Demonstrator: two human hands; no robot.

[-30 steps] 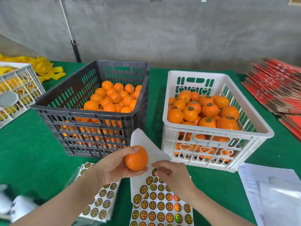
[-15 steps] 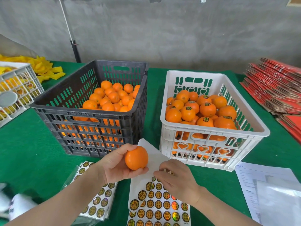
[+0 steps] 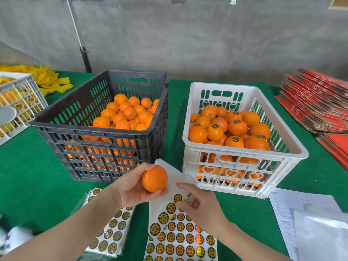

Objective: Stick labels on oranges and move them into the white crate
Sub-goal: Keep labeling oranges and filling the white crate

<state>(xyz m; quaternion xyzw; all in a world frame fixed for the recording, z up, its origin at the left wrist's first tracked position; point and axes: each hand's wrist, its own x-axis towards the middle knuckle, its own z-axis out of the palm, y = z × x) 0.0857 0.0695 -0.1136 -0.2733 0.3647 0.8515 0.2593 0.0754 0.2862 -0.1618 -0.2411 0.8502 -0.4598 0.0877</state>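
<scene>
My left hand [image 3: 130,188] holds a plain orange [image 3: 154,178] above the green table, in front of the black crate [image 3: 90,127]. That crate holds several unlabelled oranges [image 3: 130,113]. My right hand [image 3: 200,204] hovers over the top of a label sheet [image 3: 180,239], with thumb and fingers pinching one round gold label [image 3: 177,198] just right of the orange. The white crate [image 3: 243,152] stands at the right, filled with several labelled oranges [image 3: 237,127].
More label sheets in a plastic sleeve [image 3: 113,231] lie under my left forearm. Papers [image 3: 301,208] lie at the right front and stacked red cardboard [image 3: 320,102] at the far right. A white basket [image 3: 20,102] and yellow wrappers [image 3: 49,80] sit at the left.
My right hand has lifted off the label sheet with a label at its fingertips and moved up toward the orange. The left hand keeps the orange almost still.
</scene>
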